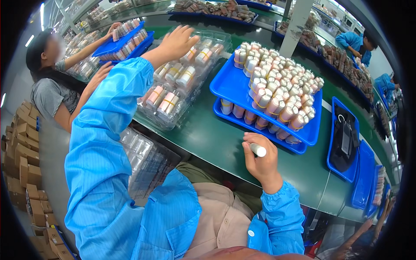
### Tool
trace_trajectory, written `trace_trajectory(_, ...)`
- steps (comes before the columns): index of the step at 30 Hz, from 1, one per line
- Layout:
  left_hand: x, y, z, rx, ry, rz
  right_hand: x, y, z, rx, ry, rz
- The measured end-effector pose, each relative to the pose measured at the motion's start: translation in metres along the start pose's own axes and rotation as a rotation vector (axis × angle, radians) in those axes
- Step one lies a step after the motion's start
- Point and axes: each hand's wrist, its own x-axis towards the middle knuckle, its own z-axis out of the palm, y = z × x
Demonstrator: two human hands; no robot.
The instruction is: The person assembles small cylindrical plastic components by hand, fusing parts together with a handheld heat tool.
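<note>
My left hand point(177, 42) reaches far forward, fingers spread, resting on the far end of a clear plastic blister tray point(173, 93) that holds several pink and white capped tubes. My right hand point(260, 160) is closed around a white marker-like pen point(258, 150) at the near edge of the green belt point(216, 138). Just beyond that hand stand two stacked blue trays point(229, 89) packed with upright pink and white tubes.
A stack of empty clear blister trays point(145, 158) rests by my lap. A person at the left handles another blue tray point(123, 41) of tubes. A blue tray with a black bag point(344, 138) lies right. Cardboard boxes point(24, 156) are piled on the floor at left.
</note>
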Motion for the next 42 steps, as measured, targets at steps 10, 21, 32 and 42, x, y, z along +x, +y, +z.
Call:
trace_trajectory(10, 0.018, 0.149, -0.016, -0.325, -0.070, 0.375, -0.007, 0.005, -0.002, -0.028, 0.037, -0.020)
trace_trajectory(21, -0.114, 0.152, -0.104, -0.572, 0.274, 0.326, -0.007, 0.002, -0.016, -0.003, 0.138, 0.072)
trace_trajectory(32, -0.227, 0.224, 0.016, -1.181, 0.027, 0.240, 0.001, 0.009, -0.008, 0.488, 0.295, 0.444)
trace_trajectory(42, -0.229, 0.226, 0.027, -1.065, 0.128, 0.334, 0.005, -0.006, -0.009, 0.109, 0.057, 0.414)
